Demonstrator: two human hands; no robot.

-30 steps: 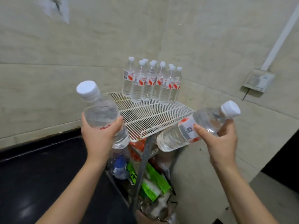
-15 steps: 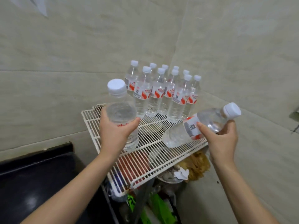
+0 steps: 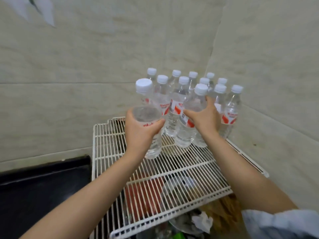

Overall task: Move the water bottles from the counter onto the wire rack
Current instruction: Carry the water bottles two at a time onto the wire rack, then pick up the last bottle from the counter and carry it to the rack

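My left hand (image 3: 140,131) grips a clear water bottle (image 3: 146,114) with a white cap, its base just above or on the white wire rack (image 3: 172,169). My right hand (image 3: 204,120) grips a second bottle (image 3: 191,118), upright with its base on the rack beside a cluster of several standing bottles (image 3: 222,104) at the rack's far corner. Both held bottles stand in front of that cluster.
Tiled walls meet in a corner behind the rack. A black counter (image 3: 39,195) lies to the left of the rack. Under the rack I see red packaging (image 3: 143,199), crumpled paper (image 3: 202,221) and other clutter. The near half of the rack carries no bottles.
Both hands have moved forward over the rack. The right bottle has turned from tilted to upright and now stands by the cluster. The left bottle has come down toward the rack.
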